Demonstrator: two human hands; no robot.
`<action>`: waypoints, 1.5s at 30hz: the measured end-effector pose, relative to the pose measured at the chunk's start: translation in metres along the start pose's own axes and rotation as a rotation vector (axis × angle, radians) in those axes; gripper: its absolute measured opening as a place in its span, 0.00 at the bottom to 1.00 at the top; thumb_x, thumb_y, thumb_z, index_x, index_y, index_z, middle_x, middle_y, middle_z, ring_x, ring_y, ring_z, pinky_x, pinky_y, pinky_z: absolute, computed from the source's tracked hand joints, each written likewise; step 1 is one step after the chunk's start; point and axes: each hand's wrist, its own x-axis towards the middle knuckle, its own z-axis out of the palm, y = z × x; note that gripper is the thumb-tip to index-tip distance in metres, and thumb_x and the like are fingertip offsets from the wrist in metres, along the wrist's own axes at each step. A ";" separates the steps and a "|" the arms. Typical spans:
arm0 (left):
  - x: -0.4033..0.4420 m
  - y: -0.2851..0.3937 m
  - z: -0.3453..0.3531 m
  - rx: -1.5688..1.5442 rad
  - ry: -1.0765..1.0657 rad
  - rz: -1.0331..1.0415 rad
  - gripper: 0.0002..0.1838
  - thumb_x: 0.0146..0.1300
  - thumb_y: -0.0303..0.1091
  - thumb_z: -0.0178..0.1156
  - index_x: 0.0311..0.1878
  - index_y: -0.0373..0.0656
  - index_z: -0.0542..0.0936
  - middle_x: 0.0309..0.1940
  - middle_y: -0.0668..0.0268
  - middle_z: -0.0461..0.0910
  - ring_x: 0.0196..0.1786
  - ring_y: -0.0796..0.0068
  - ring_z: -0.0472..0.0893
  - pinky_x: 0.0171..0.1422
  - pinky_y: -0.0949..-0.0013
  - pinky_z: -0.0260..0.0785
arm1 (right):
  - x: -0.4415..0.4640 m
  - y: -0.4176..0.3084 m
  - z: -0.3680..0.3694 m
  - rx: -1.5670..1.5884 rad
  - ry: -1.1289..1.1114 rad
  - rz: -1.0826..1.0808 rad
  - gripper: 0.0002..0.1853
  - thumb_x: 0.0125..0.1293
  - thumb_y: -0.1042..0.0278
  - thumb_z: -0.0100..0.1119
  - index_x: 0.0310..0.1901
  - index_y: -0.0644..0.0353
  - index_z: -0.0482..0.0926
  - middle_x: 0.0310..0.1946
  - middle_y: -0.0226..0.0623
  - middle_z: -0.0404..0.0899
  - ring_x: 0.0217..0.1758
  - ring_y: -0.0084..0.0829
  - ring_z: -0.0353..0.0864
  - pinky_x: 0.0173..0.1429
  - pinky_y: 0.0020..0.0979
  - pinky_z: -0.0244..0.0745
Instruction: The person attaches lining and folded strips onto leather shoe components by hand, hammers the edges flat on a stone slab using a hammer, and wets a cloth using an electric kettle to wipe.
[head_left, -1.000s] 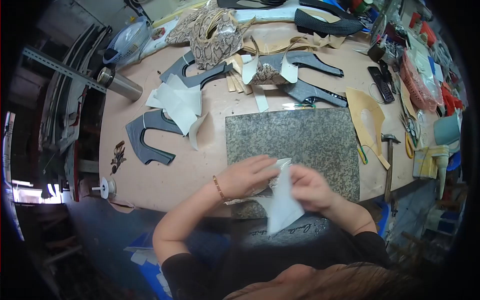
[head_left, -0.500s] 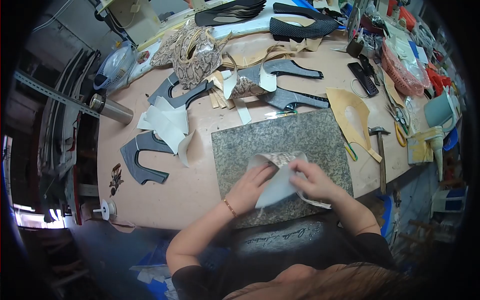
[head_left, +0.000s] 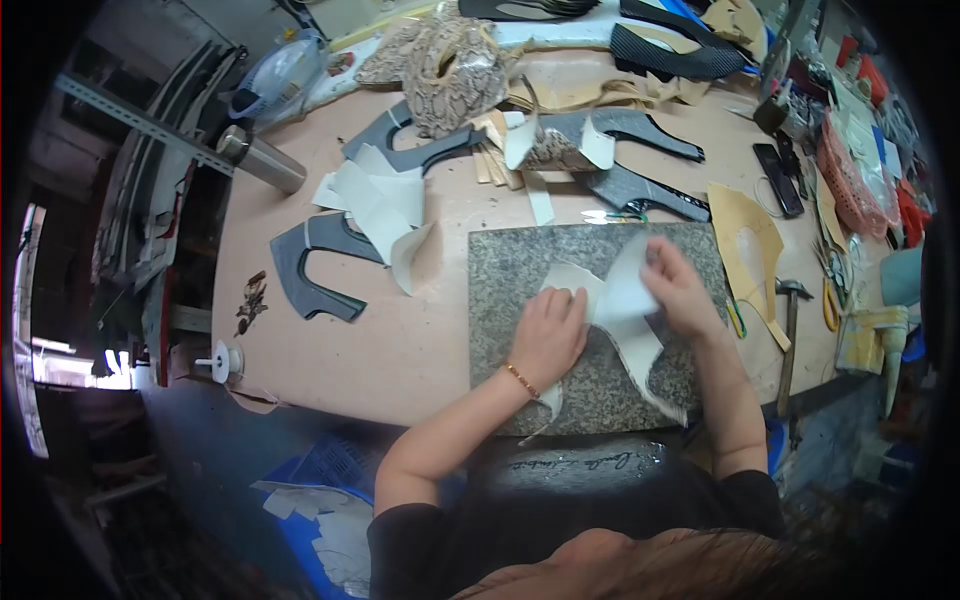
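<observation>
A curved, pale-backed material piece [head_left: 632, 350] lies on the speckled slab [head_left: 520, 250], its thin ends reaching the slab's front part. My left hand [head_left: 552, 335] presses flat on the left side of this piece, fingers close together, with nothing gripped. Held up by one edge, a white sheet [head_left: 628, 285] is pinched in my right hand [head_left: 680, 285]. The sheet is blurred, and its lower part overlaps the curved piece; whether the two are attached I cannot tell.
Grey U-shaped pieces [head_left: 300, 265] and white sheets [head_left: 385, 200] lie left of the slab. Behind are snakeskin-patterned pieces [head_left: 455, 85]. A hammer [head_left: 790, 340], scissors [head_left: 832, 275] and a tan piece [head_left: 735, 240] are on the right. A metal flask [head_left: 270, 165] stands back left.
The piece has been turned over and laid down on the slab, pale side up. My right hand has moved away and up with the white sheet, while my left hand has flattened onto the piece.
</observation>
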 end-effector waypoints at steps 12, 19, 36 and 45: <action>-0.027 -0.029 -0.006 -1.017 0.232 -0.715 0.17 0.66 0.31 0.64 0.56 0.38 0.77 0.41 0.56 0.84 0.39 0.66 0.86 0.43 0.65 0.78 | 0.019 0.018 0.062 -0.663 0.066 -0.161 0.14 0.65 0.68 0.65 0.49 0.65 0.79 0.39 0.51 0.85 0.43 0.49 0.86 0.50 0.41 0.79; -0.019 -0.020 -0.008 -0.620 0.089 -0.491 0.21 0.63 0.27 0.67 0.59 0.38 0.79 0.35 0.64 0.83 0.30 0.82 0.81 0.35 0.75 0.76 | 0.017 0.015 0.067 -0.729 0.123 -0.147 0.13 0.66 0.70 0.61 0.50 0.64 0.76 0.37 0.54 0.84 0.44 0.55 0.85 0.50 0.47 0.77; 0.002 -0.010 -0.029 -0.177 -0.112 -0.131 0.18 0.62 0.33 0.67 0.55 0.45 0.79 0.44 0.56 0.78 0.46 0.50 0.80 0.49 0.53 0.74 | -0.017 0.035 0.027 -1.388 0.157 -0.576 0.16 0.61 0.62 0.64 0.52 0.45 0.83 0.32 0.26 0.74 0.39 0.32 0.76 0.44 0.38 0.66; -0.001 0.021 -0.001 -0.051 -0.423 0.172 0.42 0.60 0.62 0.64 0.74 0.52 0.68 0.78 0.51 0.56 0.80 0.39 0.51 0.80 0.36 0.44 | 0.021 -0.008 -0.127 -1.239 0.648 -0.464 0.14 0.62 0.69 0.65 0.49 0.60 0.82 0.44 0.44 0.82 0.50 0.45 0.82 0.59 0.43 0.74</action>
